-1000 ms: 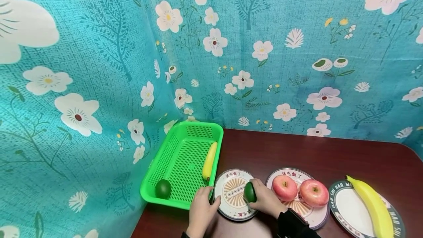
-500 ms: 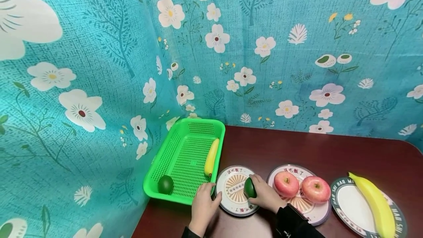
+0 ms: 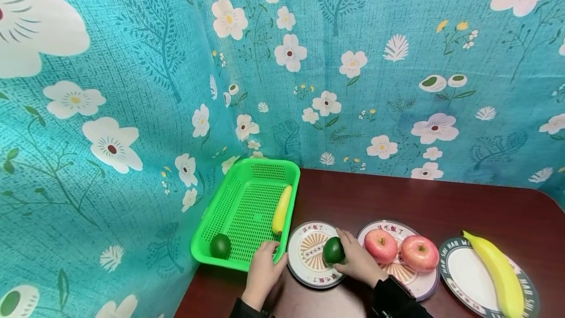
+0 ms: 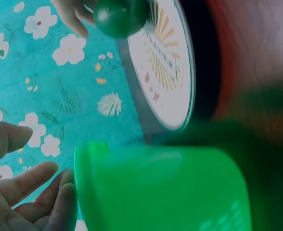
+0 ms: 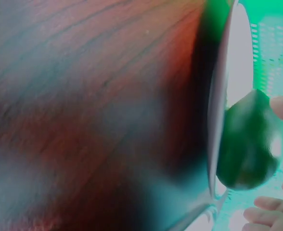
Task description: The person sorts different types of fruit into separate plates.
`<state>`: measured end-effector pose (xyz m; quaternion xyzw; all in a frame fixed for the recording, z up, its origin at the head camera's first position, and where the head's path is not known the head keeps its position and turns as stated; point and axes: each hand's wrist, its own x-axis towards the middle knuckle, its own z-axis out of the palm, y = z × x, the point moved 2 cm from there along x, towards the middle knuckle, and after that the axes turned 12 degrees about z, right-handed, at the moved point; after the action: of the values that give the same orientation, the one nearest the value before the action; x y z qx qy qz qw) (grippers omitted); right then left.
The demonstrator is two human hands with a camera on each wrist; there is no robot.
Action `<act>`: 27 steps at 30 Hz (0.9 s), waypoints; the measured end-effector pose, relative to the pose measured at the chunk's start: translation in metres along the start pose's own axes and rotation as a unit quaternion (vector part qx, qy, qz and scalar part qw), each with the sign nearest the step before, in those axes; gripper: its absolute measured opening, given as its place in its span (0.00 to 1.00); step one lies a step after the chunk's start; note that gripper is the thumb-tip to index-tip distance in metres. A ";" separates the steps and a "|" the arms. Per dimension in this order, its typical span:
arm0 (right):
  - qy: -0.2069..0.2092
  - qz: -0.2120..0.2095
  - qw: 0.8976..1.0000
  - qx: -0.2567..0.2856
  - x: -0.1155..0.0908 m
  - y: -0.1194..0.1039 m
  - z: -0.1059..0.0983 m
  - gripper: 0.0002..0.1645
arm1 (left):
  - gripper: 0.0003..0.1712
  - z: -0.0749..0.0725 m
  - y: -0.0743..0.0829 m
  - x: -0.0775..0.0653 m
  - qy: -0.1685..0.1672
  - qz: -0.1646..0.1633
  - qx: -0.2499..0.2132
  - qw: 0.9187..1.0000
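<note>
While green fruit (image 3: 333,251) sits inside plate rim (image 3: 293,259) | tabletop (image 3: 353,198) room behind

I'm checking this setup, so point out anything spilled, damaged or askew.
Nothing looks spilled or damaged. Mildly askew: on the rightmost plate, the banana lies off-centre, its stem end over the far rim. The green fruit by the right hand sits right of centre on the leftmost plate.

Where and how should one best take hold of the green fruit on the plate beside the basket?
Probably round the wide middle of the green fruit, thumb and fingers on opposite sides, coming from the right: its body is rounded, narrowing at one end, and the right hand is on that side.
</note>
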<state>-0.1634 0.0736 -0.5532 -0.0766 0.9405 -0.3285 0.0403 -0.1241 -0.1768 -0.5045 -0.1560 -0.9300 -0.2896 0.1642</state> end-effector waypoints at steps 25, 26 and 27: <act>0.187 -0.195 0.960 -0.068 -0.060 -0.003 0.009 0.50 | 0.33 -0.073 -0.101 0.089 -0.353 -0.113 0.069 0.926; 0.187 -0.207 0.958 -0.066 -0.062 0.000 0.013 0.50 | 0.33 -0.071 -0.107 0.085 -0.360 -0.122 0.080 0.921; 0.189 -0.219 0.955 -0.065 -0.063 0.004 0.018 0.52 | 0.32 -0.070 -0.114 0.081 -0.366 -0.124 0.094 0.918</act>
<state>-0.0996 0.0767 -0.5681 -0.2194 0.9106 -0.2759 -0.2158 -0.2260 -0.2915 -0.4738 -0.1185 -0.9599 -0.1416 -0.2107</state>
